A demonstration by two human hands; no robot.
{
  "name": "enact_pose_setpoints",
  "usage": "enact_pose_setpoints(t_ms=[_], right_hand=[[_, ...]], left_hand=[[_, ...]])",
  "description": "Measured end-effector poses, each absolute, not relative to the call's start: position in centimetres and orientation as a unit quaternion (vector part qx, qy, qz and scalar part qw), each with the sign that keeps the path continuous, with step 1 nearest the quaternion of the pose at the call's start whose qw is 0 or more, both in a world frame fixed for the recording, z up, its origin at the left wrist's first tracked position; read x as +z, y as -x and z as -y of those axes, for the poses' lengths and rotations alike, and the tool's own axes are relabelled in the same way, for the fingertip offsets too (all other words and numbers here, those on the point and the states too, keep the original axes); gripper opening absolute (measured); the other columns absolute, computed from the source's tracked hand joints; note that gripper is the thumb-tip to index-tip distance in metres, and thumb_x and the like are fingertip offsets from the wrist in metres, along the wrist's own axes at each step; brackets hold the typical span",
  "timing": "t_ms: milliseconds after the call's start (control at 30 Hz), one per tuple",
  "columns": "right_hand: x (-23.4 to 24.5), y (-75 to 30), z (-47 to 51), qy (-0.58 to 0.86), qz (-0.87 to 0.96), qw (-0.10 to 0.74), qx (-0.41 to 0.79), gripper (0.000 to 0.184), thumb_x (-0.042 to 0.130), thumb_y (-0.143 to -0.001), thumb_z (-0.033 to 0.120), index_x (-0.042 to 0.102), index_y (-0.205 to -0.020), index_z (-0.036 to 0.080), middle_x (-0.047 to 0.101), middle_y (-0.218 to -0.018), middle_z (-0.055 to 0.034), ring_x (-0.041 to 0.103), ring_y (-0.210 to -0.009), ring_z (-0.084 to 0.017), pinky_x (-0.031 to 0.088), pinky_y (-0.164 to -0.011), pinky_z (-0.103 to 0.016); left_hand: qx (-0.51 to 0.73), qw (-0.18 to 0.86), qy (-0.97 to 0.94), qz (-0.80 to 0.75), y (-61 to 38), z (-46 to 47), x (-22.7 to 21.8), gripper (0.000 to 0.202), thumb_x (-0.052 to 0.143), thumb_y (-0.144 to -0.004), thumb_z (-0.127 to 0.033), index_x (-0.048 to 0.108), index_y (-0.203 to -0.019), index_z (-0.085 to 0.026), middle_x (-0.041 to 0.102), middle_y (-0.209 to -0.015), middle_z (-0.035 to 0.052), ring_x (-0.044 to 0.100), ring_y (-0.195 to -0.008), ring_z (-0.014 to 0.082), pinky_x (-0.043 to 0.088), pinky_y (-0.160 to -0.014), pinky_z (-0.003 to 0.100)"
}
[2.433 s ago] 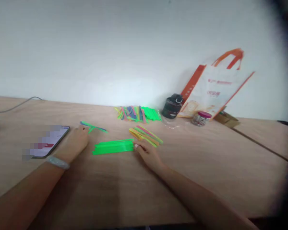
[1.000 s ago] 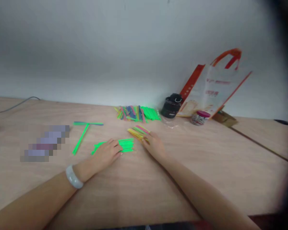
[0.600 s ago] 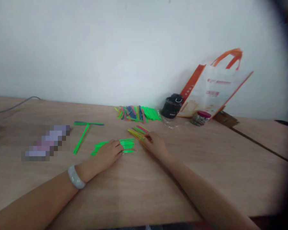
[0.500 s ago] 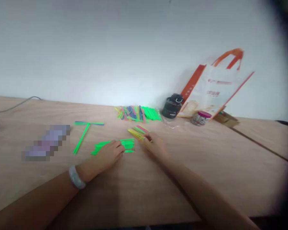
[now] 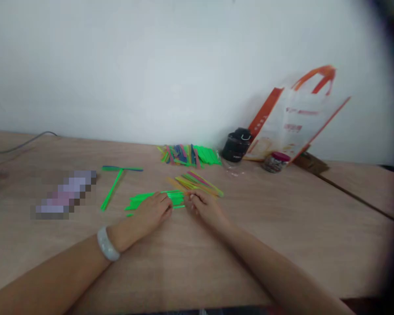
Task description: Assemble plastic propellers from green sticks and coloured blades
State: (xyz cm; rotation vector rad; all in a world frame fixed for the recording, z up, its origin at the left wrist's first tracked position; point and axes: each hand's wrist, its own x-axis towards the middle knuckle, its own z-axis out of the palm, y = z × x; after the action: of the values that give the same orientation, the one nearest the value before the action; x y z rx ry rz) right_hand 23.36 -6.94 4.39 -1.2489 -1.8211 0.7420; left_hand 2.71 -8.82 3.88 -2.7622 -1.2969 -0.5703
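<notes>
My left hand lies over a bundle of bright green sticks, covering their middle. My right hand rests just to its right, with the fingertips at the bundle's right end. Just behind that hand lies a loose fan of yellow, orange, pink and green sticks, not touching my fingers. Further left, several green sticks form a T shape on the wooden table.
A heap of mixed coloured sticks lies at the back. Beside it stand a black flask, a jar with a pink lid and a white-and-orange bag against the wall. A pixelated phone lies at left.
My right hand has moved down off the coloured sticks to the green bundle's right end. The coloured sticks now show as a longer, wider fan. My left hand stays on the green bundle.
</notes>
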Motion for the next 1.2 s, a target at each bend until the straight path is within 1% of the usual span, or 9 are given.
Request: enact_pose_setpoints(t_ms=[100,200,267,500,700,867,1067,1200], right_hand=[[4.4,-23.1,7.3,0.506,0.668,0.377,0.394,0.026,0.039,-0.082,0.026,0.063,-0.087,0.018,0.057,-0.063,0.0003,0.049,-0.051,-0.011,0.039,-0.047,-0.022],[4.6,-22.7,7.6,0.507,0.630,0.377,0.452,0.024,0.041,-0.080,0.025,0.062,-0.087,0.017,0.051,-0.059,0.0027,0.045,-0.046,-0.009,0.034,-0.041,-0.019],[4.8,-22.4,7.9,0.505,0.619,0.379,0.467,0.023,0.041,-0.080,0.026,0.062,-0.088,0.017,0.050,-0.057,0.0031,0.044,-0.046,-0.009,0.034,-0.041,-0.018],[4.9,-21.9,8.5,0.485,0.601,0.388,0.503,0.022,0.043,-0.079,0.026,0.062,-0.085,0.017,0.050,-0.055,0.0037,0.045,-0.046,-0.008,0.034,-0.041,-0.018],[4.0,-21.7,8.3,0.489,0.593,0.388,0.509,0.026,0.045,-0.081,0.029,0.063,-0.095,0.015,0.052,-0.059,0.0033,0.047,-0.046,-0.007,0.037,-0.043,-0.019],[3.8,-21.5,8.4,0.482,0.596,0.395,0.507,0.029,0.048,-0.081,0.031,0.065,-0.101,0.017,0.053,-0.058,0.0029,0.050,-0.048,-0.009,0.040,-0.046,-0.020],[4.0,-21.4,8.9,0.464,0.617,0.395,0.498,0.026,0.049,-0.081,0.030,0.067,-0.098,0.020,0.051,-0.058,0.0030,0.048,-0.048,-0.009,0.041,-0.047,-0.022],[4.1,-21.4,9.0,0.466,0.631,0.387,0.484,0.029,0.049,-0.081,0.032,0.067,-0.101,0.021,0.051,-0.057,0.0030,0.048,-0.048,-0.010,0.042,-0.048,-0.023]], left_hand=[[-0.220,0.013,0.878,0.424,-2.8,9.1,4.2,0.019,0.043,-0.092,-0.023,0.058,-0.101,-0.016,0.061,-0.096,0.0067,0.056,-0.092,0.0198,0.047,-0.084,0.035],[-0.244,0.022,0.885,0.395,-2.7,9.3,4.1,0.027,0.038,-0.093,-0.020,0.053,-0.116,-0.019,0.060,-0.104,0.0070,0.056,-0.096,0.0186,0.048,-0.085,0.034],[-0.244,0.024,0.888,0.388,-2.6,9.2,4.0,0.030,0.037,-0.094,-0.020,0.051,-0.120,-0.020,0.059,-0.104,0.0073,0.056,-0.095,0.0182,0.049,-0.083,0.034],[-0.225,0.015,0.893,0.389,-2.5,9.0,3.7,0.034,0.038,-0.093,-0.018,0.050,-0.124,-0.022,0.058,-0.101,0.0074,0.056,-0.090,0.0190,0.050,-0.078,0.033],[-0.197,0.046,0.886,0.416,-2.4,9.1,3.5,0.037,0.039,-0.091,-0.014,0.050,-0.125,-0.024,0.057,-0.105,0.0075,0.056,-0.092,0.0188,0.049,-0.079,0.032],[-0.162,0.079,0.882,0.435,-2.5,9.5,3.5,0.038,0.039,-0.089,-0.011,0.050,-0.124,-0.023,0.057,-0.102,0.0072,0.056,-0.088,0.0188,0.049,-0.077,0.032],[-0.160,0.075,0.885,0.430,-2.7,10.1,3.8,0.042,0.036,-0.089,-0.007,0.047,-0.127,-0.021,0.057,-0.106,0.0088,0.055,-0.093,0.0207,0.048,-0.080,0.035],[-0.160,0.062,0.884,0.435,-2.8,10.2,3.9,0.042,0.034,-0.089,-0.007,0.047,-0.126,-0.021,0.057,-0.106,0.0077,0.056,-0.091,0.0189,0.048,-0.079,0.033]])
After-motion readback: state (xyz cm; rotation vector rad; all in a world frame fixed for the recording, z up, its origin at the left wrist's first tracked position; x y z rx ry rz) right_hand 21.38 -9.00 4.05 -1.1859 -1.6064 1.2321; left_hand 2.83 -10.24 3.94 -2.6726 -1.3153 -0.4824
